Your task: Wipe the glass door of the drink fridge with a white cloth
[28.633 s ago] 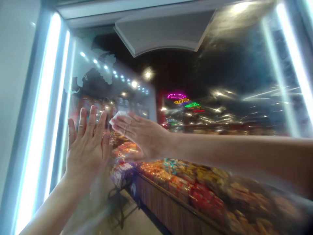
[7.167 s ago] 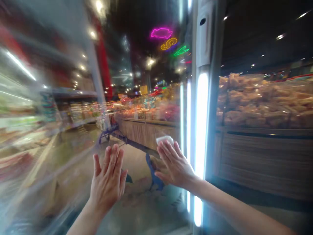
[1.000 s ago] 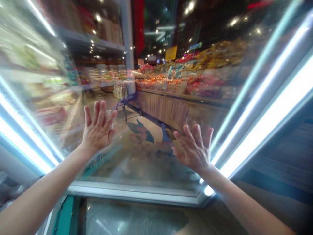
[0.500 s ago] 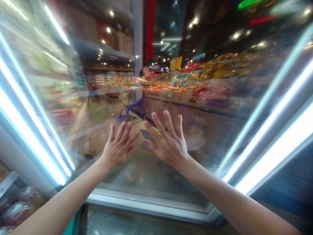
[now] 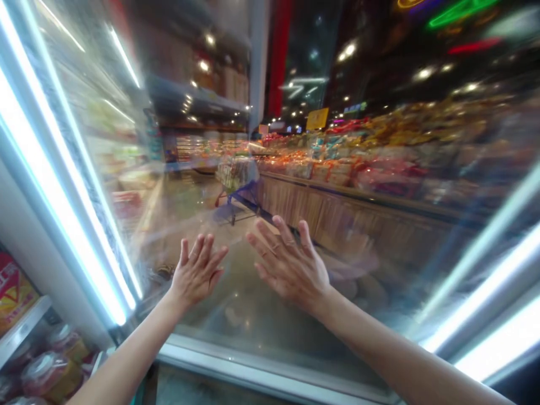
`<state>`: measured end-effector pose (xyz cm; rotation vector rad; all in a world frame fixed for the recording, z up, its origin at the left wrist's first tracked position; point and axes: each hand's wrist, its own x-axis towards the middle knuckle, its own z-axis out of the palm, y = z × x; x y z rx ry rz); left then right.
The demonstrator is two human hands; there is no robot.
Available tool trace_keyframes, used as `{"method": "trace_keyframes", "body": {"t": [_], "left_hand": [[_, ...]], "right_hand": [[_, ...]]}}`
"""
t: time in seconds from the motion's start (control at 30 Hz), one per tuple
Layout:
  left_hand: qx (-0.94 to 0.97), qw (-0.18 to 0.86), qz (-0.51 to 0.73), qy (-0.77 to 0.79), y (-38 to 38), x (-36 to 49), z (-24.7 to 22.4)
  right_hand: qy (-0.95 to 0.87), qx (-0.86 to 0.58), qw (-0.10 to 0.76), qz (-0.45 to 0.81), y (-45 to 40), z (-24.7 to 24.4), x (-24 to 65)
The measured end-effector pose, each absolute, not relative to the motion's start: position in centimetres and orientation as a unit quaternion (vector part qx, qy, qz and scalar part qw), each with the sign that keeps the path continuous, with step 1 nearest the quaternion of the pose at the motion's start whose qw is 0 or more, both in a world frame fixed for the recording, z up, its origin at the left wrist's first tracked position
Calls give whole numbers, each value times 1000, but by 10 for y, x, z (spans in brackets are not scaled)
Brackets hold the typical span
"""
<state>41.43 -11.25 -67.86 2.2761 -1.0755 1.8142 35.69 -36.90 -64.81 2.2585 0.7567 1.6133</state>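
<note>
Frame [image 5: 261,369] runs below our left hand [image 5: 196,277] and right hand [image 5: 293,269], lights [image 5: 63,211] farther out, roomy glass [image 5: 248,320] around. Both spread open; we can't tell if they're touching it.

Glaring white tubes [image 5: 63,199] left of the left hand [image 5: 197,271], slanting bright tubes [image 5: 506,337] right of the right hand [image 5: 291,261], dimness dotted with lamps [image 5: 204,66] above, streaky blur beyond both.

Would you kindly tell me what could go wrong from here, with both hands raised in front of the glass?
The left hand and right hand are near each other, so they might bump in a sideways sweep. Bare skin could smudge the glass. Swinging low and left might knock the jars, though depth is hard to judge.
</note>
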Motion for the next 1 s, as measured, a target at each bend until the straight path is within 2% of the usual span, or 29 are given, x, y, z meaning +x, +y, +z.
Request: {"method": "trace_keyframes", "body": {"t": [0.17, 0.33, 0.5, 0.57, 0.7, 0.9, 1.0], "left_hand": [[758, 126, 600, -224, -112, 419, -662], [740, 47, 590, -319, -87, 413, -699], [758, 125, 603, -215, -74, 424, -677], [765, 145, 597, -195, -77, 421, -684], [767, 108, 584, -243, -76, 416, -710], [764, 167, 607, -141, -51, 438, -663], [762, 178, 611, -122, -50, 431, -689]], "right_hand": [[265, 773, 126, 563, -344, -648, 365], [277, 778, 123, 550, -350, -650, 362], [259, 782, 108, 557, -345, -652, 360], [258, 785, 95, 555, -333, -646, 362], [297, 782, 94, 539, -301, -623, 376], [309, 779, 102, 536, -286, -605, 385], [307, 778, 105, 538, -290, -608, 384]]}}
